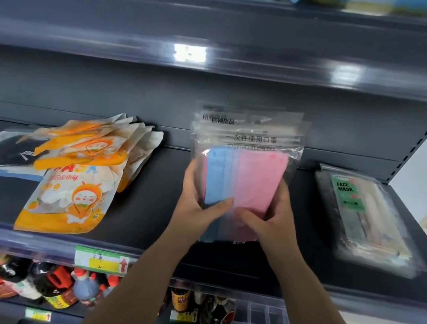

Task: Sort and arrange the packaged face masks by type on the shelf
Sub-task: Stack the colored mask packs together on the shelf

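Both hands grip stack of clear mask packs (242, 167) showing pink and blue masks, stack held upright above middle of dark shelf (141, 206)
Left hand (196, 201) curled round left edge, thumb across front
Right hand (273, 218) curled round right edge, thumb across front low down
Orange cartoon packs (75, 177) fanned in pile at shelf left, overlapping dark pack (0, 152) lying flat
Green-label "FACE MASK" packs (364, 220) stacked flat at shelf right
Bottles (48, 284) on shelf below
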Action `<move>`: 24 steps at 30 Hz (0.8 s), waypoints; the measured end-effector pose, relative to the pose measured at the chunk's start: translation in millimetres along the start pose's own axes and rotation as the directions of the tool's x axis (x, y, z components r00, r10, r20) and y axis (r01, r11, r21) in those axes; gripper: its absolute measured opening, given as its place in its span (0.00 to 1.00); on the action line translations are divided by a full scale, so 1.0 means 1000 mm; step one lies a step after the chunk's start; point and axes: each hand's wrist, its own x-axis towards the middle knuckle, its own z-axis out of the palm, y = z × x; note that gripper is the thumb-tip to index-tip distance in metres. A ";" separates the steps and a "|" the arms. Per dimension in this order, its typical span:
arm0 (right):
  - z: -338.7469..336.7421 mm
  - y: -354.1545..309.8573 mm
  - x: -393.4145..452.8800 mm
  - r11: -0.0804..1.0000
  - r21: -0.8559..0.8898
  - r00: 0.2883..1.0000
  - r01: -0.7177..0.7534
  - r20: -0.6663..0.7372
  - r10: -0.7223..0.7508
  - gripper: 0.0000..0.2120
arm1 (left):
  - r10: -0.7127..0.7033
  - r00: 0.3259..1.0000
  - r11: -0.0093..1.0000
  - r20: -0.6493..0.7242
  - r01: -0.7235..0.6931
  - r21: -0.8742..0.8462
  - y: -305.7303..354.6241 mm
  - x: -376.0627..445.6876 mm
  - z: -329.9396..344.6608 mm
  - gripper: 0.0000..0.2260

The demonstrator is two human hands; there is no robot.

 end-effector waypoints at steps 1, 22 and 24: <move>-0.001 0.001 0.000 1.000 0.009 1.000 -0.007 -0.005 0.007 0.42 | 0.001 1.000 1.000 -0.007 -0.001 -0.015 -0.001 0.000 0.000 0.43; -0.017 0.009 0.030 0.826 -0.388 0.909 -0.410 -0.096 0.406 0.27 | -0.413 0.905 0.842 -0.099 0.421 0.337 -0.021 0.053 -0.005 0.12; -0.017 0.004 0.029 0.773 -0.521 0.927 -0.361 -0.111 0.358 0.31 | -0.391 0.911 0.814 -0.132 0.409 0.413 -0.026 0.057 -0.003 0.16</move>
